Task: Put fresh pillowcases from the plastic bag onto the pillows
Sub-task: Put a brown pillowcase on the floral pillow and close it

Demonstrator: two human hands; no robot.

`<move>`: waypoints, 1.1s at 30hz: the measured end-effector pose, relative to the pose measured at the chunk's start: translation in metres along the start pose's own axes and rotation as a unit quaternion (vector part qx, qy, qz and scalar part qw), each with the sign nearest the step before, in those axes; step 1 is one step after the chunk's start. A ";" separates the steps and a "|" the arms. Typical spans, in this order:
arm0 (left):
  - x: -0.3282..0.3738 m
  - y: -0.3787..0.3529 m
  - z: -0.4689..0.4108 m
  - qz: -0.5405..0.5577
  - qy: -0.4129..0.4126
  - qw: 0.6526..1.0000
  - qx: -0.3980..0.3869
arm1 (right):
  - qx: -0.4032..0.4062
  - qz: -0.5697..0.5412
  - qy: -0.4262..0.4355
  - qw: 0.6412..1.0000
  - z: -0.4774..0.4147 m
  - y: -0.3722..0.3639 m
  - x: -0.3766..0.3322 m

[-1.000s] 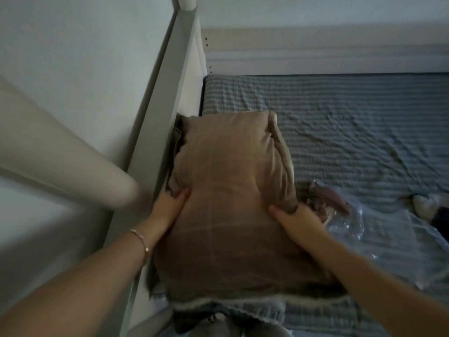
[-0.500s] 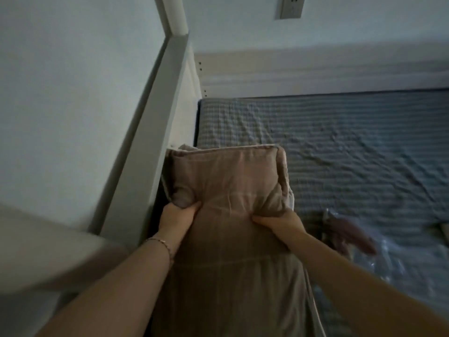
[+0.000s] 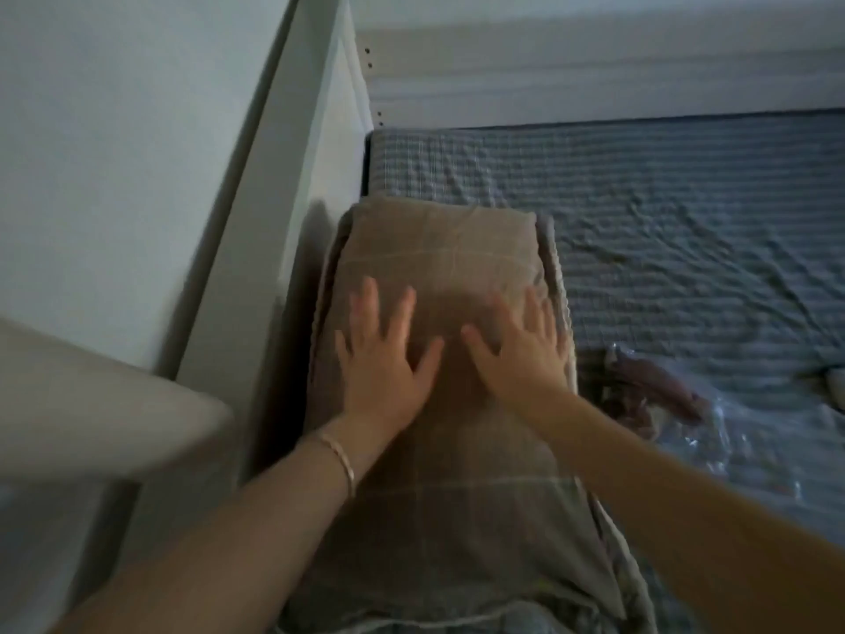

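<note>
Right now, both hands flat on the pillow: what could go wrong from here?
1. The left hand and right hand press flat without gripping. The pillow lies hard against the bed frame and might slide into the dark gap there.
2. The plastic bag lies close beside the right forearm, so a sweep could snag it.
</note>
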State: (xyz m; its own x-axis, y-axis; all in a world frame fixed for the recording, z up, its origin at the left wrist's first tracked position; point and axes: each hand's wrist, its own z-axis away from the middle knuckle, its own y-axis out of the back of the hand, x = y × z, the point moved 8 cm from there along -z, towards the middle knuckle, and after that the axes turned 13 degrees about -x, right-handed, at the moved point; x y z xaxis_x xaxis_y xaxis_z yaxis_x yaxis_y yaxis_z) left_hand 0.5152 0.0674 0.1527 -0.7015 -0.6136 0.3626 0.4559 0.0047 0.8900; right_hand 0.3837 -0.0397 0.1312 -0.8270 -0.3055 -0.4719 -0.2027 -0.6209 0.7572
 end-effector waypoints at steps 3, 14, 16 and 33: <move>0.002 -0.041 0.022 -0.079 -0.013 0.994 -0.078 | -0.043 0.070 0.065 0.994 0.031 -0.046 -0.001; -0.103 -0.047 0.119 0.279 0.361 0.876 -0.156 | -0.172 -0.303 -0.259 0.901 0.114 -0.081 0.114; -0.101 -0.035 0.121 0.285 0.348 0.880 -0.153 | -0.143 -0.283 -0.243 0.917 0.112 -0.066 0.106; 0.033 -0.047 0.112 -0.181 -0.047 0.971 -0.148 | -0.090 0.037 0.062 0.993 0.143 -0.063 0.048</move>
State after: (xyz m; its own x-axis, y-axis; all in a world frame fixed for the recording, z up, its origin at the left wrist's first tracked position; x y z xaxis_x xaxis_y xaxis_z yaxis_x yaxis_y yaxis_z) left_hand 0.4090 0.1358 0.1536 -0.8855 -0.4581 0.0774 0.2987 -0.4337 0.8501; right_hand 0.2815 0.0880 0.1249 -0.7626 -0.4351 -0.4787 -0.0376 -0.7090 0.7042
